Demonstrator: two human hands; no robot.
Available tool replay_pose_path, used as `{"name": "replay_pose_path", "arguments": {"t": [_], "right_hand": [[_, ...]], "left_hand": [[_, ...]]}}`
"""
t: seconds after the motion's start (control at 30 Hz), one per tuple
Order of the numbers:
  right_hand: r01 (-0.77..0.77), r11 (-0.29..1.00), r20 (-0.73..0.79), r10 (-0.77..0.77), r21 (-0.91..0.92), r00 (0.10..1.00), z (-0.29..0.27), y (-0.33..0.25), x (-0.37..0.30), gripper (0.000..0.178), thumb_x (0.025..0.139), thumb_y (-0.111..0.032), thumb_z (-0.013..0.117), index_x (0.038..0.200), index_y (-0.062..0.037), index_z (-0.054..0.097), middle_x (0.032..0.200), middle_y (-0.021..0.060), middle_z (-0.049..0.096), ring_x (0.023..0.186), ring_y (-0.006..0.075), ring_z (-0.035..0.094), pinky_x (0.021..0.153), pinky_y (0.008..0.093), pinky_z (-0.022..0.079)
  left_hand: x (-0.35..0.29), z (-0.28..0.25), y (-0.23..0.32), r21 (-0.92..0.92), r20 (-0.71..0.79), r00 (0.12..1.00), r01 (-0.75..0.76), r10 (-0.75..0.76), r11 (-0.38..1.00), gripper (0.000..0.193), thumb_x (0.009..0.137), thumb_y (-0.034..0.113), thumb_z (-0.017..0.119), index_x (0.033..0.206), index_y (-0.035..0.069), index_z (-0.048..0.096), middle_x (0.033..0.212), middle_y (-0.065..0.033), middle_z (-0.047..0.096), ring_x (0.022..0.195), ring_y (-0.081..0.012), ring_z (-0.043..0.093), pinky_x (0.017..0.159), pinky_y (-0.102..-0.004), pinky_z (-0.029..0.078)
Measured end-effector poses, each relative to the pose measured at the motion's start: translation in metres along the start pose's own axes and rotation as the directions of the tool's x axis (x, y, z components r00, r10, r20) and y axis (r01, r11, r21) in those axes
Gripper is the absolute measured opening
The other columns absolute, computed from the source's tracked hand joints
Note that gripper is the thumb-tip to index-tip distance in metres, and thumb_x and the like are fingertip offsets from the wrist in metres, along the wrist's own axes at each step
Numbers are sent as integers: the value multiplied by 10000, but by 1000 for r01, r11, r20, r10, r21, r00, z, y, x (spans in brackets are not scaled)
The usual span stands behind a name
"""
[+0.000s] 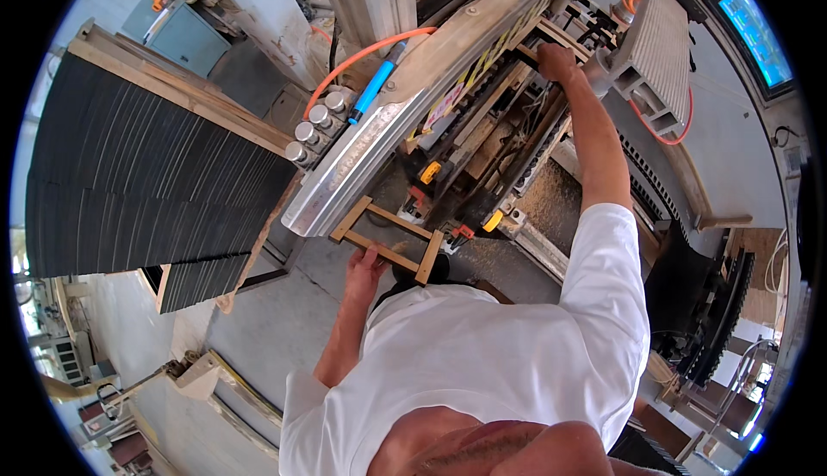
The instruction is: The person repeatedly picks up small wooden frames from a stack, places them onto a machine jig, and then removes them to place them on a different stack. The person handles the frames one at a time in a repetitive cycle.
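Note:
My left hand (365,271) holds a small wooden frame (398,258) by its near rail, in front of my body. The frame has two long rails joined by a crosspiece at each end. My right hand (556,62) reaches far forward, fingers curled at a second piece of light wooden framing (565,39) at the far end of a machine (482,144). Part of that piece is hidden behind my hand. Yellow and red clamp parts sit at the machine's near end.
A long metal beam (345,161) runs along the machine's left, with a blue marker-like tube (375,88) and an orange hose. Tall stacks of dark panels (155,174) stand at left. A ribbed metal box (656,54) and a lit screen (758,32) are at right. Sawdust covers parts.

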State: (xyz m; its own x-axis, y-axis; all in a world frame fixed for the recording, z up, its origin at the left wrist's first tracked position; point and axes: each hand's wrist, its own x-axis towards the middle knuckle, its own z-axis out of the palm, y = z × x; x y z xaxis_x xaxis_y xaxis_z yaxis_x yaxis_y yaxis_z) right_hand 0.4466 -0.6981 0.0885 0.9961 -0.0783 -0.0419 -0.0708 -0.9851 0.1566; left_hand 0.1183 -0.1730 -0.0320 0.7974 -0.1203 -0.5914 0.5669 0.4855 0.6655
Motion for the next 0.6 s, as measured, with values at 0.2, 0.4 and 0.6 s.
{"name": "replay_pose_path", "arguments": {"t": [0.2, 0.4, 0.6], "right_hand": [[47, 998, 2, -47, -32, 999, -8, -5, -2, 173, 768, -108, 611, 927, -70, 666, 934, 154, 684, 925, 358, 649, 789, 505, 480], [75, 991, 29, -72, -113, 997, -25, -19, -11, 184, 781, -93, 624, 960, -68, 659, 967, 134, 687, 968, 340, 645, 828, 522, 460], [45, 985, 102, -29, -164, 994, -29, -20, -10, 253, 793, -77, 609, 1045, -61, 627, 1002, 136, 680, 988, 338, 639, 947, 568, 389]], "left_hand": [[2, 1, -14, 26, -45, 999, 8, -7, 1000, 309, 941, 256, 598, 1176, 61, 552, 1135, -67, 626, 1052, -177, 594, 891, -357, 481], [-10, 1, -19, 94, -122, 992, -19, 30, 995, 337, 944, 264, 593, 1193, 44, 536, 1148, -86, 620, 1061, -186, 589, 908, -349, 471], [-23, -2, -24, 104, -192, 978, -65, 84, 992, 344, 937, 261, 580, 1180, 20, 552, 1131, -90, 637, 1026, -191, 603, 880, -335, 482]]}}
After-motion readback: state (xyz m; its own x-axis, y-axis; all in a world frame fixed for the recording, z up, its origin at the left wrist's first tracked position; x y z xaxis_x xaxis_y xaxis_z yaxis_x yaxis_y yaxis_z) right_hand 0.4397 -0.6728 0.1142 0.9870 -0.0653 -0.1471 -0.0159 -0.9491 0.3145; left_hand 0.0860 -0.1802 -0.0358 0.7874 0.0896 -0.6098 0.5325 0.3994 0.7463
